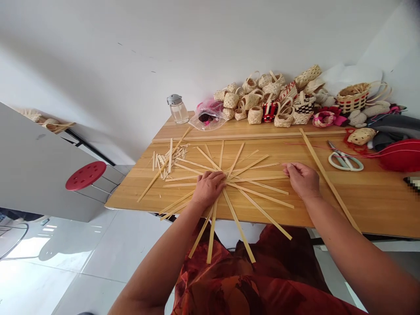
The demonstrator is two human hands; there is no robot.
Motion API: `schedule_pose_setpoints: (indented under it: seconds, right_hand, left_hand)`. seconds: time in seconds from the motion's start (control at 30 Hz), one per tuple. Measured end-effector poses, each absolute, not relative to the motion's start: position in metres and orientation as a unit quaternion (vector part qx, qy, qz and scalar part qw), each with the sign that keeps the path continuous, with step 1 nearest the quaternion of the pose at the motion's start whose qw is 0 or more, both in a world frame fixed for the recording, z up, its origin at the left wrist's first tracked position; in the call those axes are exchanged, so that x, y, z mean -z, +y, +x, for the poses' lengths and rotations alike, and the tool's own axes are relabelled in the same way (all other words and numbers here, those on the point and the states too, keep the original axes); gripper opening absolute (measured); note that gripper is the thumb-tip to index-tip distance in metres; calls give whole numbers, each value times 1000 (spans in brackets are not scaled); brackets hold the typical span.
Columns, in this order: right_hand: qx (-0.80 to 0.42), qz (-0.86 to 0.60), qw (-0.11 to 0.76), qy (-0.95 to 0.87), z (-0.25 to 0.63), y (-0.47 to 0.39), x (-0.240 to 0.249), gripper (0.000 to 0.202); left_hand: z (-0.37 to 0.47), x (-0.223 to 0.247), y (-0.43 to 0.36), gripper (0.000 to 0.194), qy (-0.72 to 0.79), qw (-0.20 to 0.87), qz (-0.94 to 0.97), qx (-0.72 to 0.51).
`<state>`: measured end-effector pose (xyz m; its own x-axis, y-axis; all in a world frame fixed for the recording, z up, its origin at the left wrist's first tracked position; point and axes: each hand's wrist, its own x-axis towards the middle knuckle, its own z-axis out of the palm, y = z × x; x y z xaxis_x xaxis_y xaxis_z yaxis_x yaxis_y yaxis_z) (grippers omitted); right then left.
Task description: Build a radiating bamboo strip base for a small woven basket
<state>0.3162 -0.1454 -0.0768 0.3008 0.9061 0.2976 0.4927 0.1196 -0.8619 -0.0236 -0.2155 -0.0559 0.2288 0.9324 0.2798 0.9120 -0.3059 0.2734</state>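
Observation:
Pale bamboo strips (259,210) cross at one centre and fan out like spokes on the wooden table (377,201), several of them reaching past its front edge. My left hand (210,186) presses down on the crossing, fingers together, covering part of the centre. Off to the right, my right hand (302,177) pinches the outer end of one strip that points right. Thumb and forefinger meet at its tip.
Small woven baskets (255,114) pile up along the wall. A glass jar (179,111), a plastic bag (208,120) and cut scraps (177,155) lie left. Scissors (345,161), a long strip (323,170) and red yarn (402,155) are right. A red stool (85,175) stands beyond the table.

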Motion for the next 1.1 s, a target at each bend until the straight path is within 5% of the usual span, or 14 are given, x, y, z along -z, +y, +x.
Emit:
schedule_pose_setpoints:
  seconds: [0.83,1.1]
  right_hand:
    - [-204,-626,508,-556,319,-143,83,28]
    - [-211,-635,503,-548,315,-146,75,28]
  left_hand:
    - [-25,57,-215,35,586,26,787,-192]
    - [-27,57,-214,73,594,64,773,-212]
